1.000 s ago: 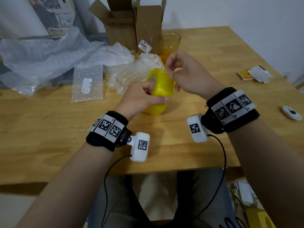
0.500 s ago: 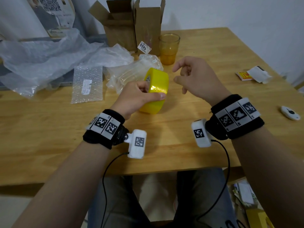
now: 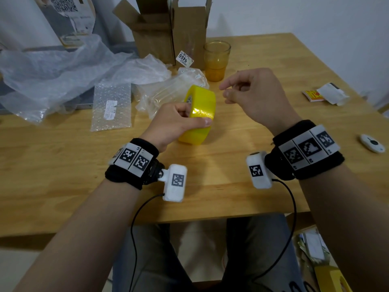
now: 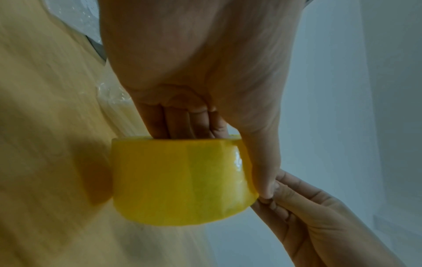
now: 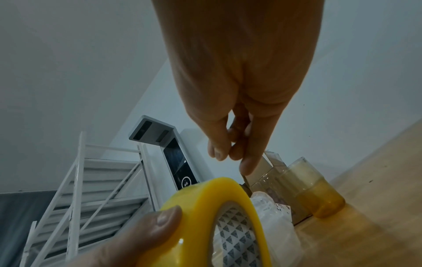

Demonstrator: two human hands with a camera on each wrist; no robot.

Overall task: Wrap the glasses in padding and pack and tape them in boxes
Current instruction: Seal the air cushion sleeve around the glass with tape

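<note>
My left hand [image 3: 174, 123] grips the yellow tape roll [image 3: 200, 116], fingers hidden inside its core. My right hand [image 3: 256, 95] hovers just beside the roll, loosely curled, empty.

The tape roll [image 3: 201, 106] is bright yellow, its core printed with grey triangles; the glass [image 3: 216, 60] is amber, the tabletop [image 3: 63, 175] honey-coloured wood.

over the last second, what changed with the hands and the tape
The right hand let go of the yellow tape roll, where its fingertips were pinching at the top edge, and drew back to the right; it now hovers apart, fingers loosely curled, holding nothing. The left hand still grips the roll, and the amber glass and cardboard boxes stayed put.
</note>
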